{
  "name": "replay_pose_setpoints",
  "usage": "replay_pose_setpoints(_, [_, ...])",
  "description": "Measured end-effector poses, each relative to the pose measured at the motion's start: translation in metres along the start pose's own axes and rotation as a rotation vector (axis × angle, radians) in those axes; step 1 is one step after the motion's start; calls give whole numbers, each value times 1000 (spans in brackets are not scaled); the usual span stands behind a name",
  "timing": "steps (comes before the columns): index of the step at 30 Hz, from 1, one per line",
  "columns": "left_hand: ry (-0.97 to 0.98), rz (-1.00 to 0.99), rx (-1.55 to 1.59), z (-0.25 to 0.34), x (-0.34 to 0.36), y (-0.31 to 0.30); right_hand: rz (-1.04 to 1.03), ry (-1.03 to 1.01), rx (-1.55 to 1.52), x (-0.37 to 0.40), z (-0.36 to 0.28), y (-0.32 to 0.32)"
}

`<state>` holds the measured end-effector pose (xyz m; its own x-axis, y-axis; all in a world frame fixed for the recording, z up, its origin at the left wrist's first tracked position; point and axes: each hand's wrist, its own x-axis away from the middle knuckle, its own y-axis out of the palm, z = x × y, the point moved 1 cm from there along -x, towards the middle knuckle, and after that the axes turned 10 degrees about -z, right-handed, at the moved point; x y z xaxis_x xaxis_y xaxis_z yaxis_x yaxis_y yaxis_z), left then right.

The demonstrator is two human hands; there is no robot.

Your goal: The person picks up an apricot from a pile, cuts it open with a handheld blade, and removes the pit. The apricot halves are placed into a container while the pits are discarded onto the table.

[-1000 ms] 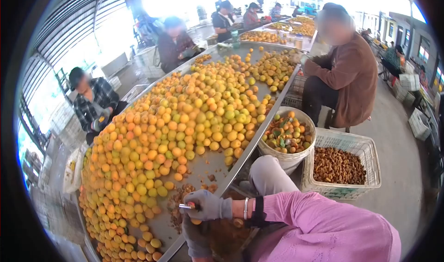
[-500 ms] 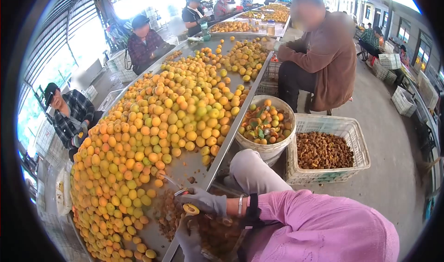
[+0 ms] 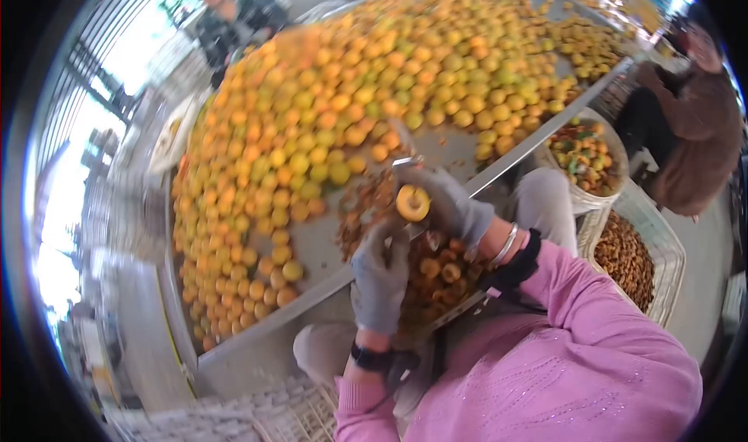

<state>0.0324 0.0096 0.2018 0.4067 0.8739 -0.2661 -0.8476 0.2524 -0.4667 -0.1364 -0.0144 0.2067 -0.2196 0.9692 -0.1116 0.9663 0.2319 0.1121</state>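
Observation:
My right hand (image 3: 448, 200), in a grey glove, is closed round a small knife (image 3: 407, 161) whose blade points up over the table. A cut yellow fruit half (image 3: 413, 204) lies against its fingers, cut face showing. Just below it, my gloved left hand (image 3: 380, 274) is curled, its fingertips near the fruit half; what it holds is hard to make out. Brown pits and scraps (image 3: 362, 212) lie on the metal table (image 3: 323, 264) beyond the hands. Under my right wrist, a container in my lap holds opened fruit pieces (image 3: 440, 282).
Whole orange-yellow fruits (image 3: 312, 130) are heaped across the table. At the right stand a white bucket of fruit (image 3: 588, 157) and a crate of brown pits (image 3: 623, 259). One person (image 3: 689, 122) sits at the right, another (image 3: 234, 21) across the table.
The view has swung down and left, so both hands appear nearer the middle. My left hand and forearm show more fully. The knife and cut fruit are still at my right hand.

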Motion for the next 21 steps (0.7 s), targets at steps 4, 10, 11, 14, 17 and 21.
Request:
replay_pose_setpoints(4, [122,201,-102,13,-8,-7,48,-572,724,-8,9,17])
replay_pose_setpoints(10, [101,235,26,-14,-10,-2,85,-99,528,-19,14,35])
replay_pose_setpoints(11, [144,256,-46,-10,-10,-4,133,-272,851,-20,28,28])
replay_pose_setpoints(14, [176,305,65,0,-11,-7,357,63,-298,-29,32,35])
replay_pose_setpoints(17, [129,188,206,2,-12,-10,369,-53,-315,-31,41,38])
replay_pose_setpoints(21, [49,91,435,-16,-21,-4,283,-95,-167,-39,38,32])
